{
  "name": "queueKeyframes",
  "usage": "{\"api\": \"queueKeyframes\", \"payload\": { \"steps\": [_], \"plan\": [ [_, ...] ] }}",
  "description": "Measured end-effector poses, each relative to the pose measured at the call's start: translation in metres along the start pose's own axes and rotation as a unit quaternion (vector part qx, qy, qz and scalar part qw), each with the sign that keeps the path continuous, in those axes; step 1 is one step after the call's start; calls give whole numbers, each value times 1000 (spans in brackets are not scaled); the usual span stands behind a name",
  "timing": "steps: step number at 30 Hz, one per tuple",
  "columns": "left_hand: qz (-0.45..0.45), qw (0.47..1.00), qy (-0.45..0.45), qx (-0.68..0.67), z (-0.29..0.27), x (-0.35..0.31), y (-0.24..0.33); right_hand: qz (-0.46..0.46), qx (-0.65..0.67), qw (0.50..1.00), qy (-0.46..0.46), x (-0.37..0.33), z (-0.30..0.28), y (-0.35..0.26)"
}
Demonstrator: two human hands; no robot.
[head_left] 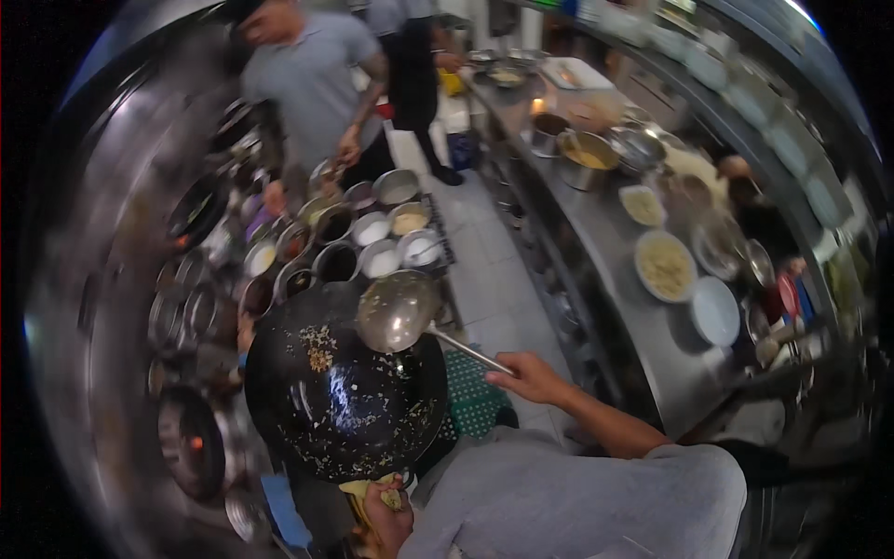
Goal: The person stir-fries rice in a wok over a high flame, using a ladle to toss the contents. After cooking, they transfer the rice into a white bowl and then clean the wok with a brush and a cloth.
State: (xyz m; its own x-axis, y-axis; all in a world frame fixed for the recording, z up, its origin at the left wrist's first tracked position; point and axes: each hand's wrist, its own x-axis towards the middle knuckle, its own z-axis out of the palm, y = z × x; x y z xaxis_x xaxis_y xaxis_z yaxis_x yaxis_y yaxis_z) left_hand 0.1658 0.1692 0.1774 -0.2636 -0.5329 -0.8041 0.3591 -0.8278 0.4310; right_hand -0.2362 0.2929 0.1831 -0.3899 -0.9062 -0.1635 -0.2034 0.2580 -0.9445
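Observation:
My right hand [527, 376] is closed round the handle of a large metal ladle [399, 309]. The ladle's bowl hangs over the far right part of a black wok [349, 401]. Bits of chopped, browned food [318, 347] cling to the wok's far wall, and more small pieces are scattered over its near side. At the wok's near rim my left hand [387, 514] grips a yellow cloth [371, 494]. Whatever part of the wok lies under that cloth is hidden.
Beyond the wok stand several metal seasoning pots [377, 259]. A steel counter [643, 347] on the right bears a bowl of pale food [665, 266], a white bowl [715, 311] and a pot [589, 160]. A co-worker in grey [321, 70] stands ahead; another person is behind.

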Motion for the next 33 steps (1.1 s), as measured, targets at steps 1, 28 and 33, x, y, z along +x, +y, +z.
{"api": "queueKeyframes", "payload": {
  "steps": [1, 28, 33],
  "plan": [
    [36, 998, 34, -26, -4, -5, 2, 1, 6, 1000, -28, 7, 12, -9],
    [315, 876, 81, -357, -119, 263, 341, 58, 152, 934, -319, 320, 332, -177],
    [334, 873, 107, -340, -118, 310, 394, -24, 187, 914, -360, 452, 412, -266]
  ]
}}
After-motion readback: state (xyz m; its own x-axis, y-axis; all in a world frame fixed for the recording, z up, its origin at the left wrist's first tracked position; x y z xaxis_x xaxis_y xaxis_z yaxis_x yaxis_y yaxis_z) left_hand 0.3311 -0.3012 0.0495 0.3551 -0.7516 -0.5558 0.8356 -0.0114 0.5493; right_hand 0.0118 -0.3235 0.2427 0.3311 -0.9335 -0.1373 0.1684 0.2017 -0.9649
